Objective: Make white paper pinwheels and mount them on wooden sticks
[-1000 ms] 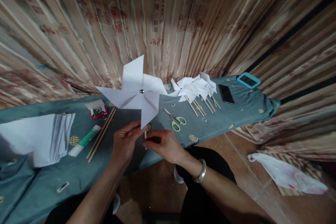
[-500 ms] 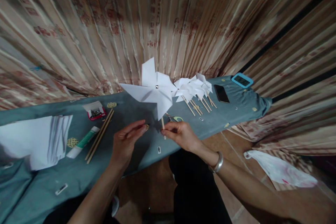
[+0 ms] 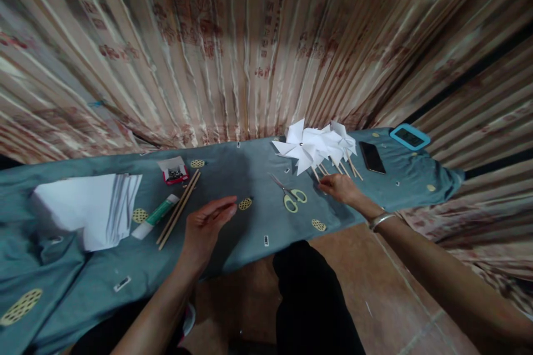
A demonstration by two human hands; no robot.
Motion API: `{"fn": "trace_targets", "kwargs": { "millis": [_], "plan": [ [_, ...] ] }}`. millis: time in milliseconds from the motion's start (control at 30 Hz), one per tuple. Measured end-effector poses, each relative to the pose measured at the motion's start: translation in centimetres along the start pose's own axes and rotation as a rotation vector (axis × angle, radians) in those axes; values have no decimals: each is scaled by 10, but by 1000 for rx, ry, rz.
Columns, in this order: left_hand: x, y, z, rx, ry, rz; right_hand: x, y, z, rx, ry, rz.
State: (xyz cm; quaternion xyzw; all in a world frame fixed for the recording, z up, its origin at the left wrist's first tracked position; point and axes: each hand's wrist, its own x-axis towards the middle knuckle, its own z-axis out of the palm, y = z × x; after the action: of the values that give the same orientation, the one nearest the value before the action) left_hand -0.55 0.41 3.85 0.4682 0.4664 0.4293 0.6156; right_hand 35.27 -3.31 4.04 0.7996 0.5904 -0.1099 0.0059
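The left hand hovers with nothing visible in it, fingers loosely extended. Scissors lie between the hands. The right hand pinches a paper pinwheel by its stick; just beyond, its blades overlap other pinwheels, so a sideways drag could crease them.

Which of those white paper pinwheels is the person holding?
The leftmost pinwheel: the right hand pinches its stick. It overlaps the other pinwheels, which are bunched to its right.
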Motion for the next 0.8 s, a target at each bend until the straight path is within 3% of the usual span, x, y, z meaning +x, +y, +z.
{"fn": "trace_targets", "kwargs": {
  "millis": [333,600,700,800],
  "plan": [
    [-2,-7,-3,-5,-36,22,24,-8,3,-146,-84,40],
    [-15,-15,-8,103,-75,81,3,-15,-3,-314,10,138],
    [-20,-18,-13,133,-80,120,-12,-36,-1,-341,88,76],
    [-25,-18,-20,153,-94,143,-20,-77,8,-274,152,-116]
  ]
}}
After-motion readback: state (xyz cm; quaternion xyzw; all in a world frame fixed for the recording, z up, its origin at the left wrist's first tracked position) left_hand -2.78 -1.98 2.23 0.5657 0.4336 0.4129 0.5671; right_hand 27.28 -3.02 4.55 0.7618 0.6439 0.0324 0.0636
